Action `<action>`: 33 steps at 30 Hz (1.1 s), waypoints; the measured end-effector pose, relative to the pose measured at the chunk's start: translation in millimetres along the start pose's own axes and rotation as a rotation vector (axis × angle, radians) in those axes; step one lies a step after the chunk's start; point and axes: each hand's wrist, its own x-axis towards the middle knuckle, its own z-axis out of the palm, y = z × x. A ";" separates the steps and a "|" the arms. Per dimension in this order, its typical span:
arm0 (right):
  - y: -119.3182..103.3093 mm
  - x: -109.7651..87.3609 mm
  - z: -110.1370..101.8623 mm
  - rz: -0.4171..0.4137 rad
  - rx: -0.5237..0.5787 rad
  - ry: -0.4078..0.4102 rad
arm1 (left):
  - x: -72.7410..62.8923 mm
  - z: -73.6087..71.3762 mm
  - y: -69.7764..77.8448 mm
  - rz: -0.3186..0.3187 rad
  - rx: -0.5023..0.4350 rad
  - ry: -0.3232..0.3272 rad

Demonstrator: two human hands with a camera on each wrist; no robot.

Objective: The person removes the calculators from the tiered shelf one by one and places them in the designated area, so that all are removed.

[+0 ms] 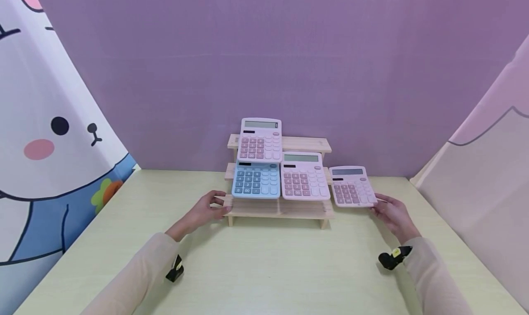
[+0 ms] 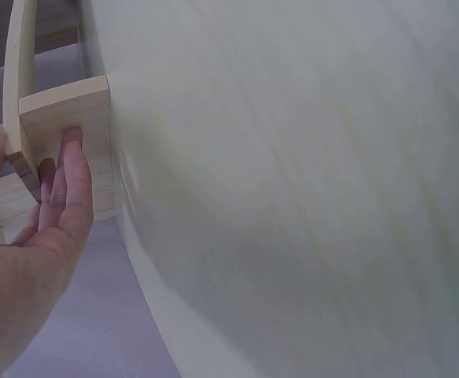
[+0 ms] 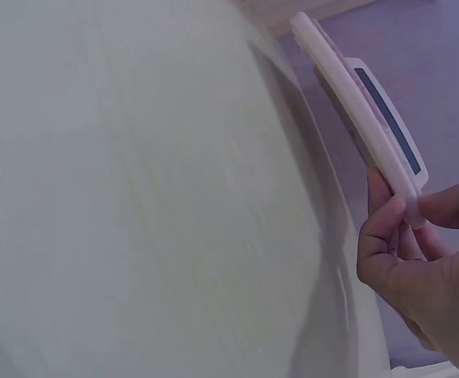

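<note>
A stepped wooden shelf (image 1: pixel 281 209) stands on the table. My left hand (image 1: pixel 205 208) grips the left end of its lowest board; in the left wrist view the thumb lies over the board and the fingers (image 2: pixel 75 173) reach beneath it. To the right of the shelf, my right hand (image 1: pixel 396 217) holds a pink calculator (image 1: pixel 351 186) by its lower right corner. The right wrist view shows this calculator (image 3: pixel 355 102) edge-on, raised off the table and pinched between thumb and fingers.
On the upper tiers lean a pink calculator (image 1: pixel 260 140) at top left, a blue calculator (image 1: pixel 256 182) below it, and another pink calculator (image 1: pixel 305 176) beside the blue one. A purple backdrop (image 1: pixel 285 67) rises behind, with a cartoon-printed cloth (image 1: pixel 62 168) at left.
</note>
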 end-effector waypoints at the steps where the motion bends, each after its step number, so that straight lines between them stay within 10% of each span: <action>1: 0.5 0.1 0.1 0.002 -0.005 0.001 | -0.1 -0.1 0.3 -0.006 -0.005 0.001; 33: 9.0 7.8 2.1 0.057 -0.150 0.021 | -0.9 -1.3 1.2 0.017 -0.014 -0.004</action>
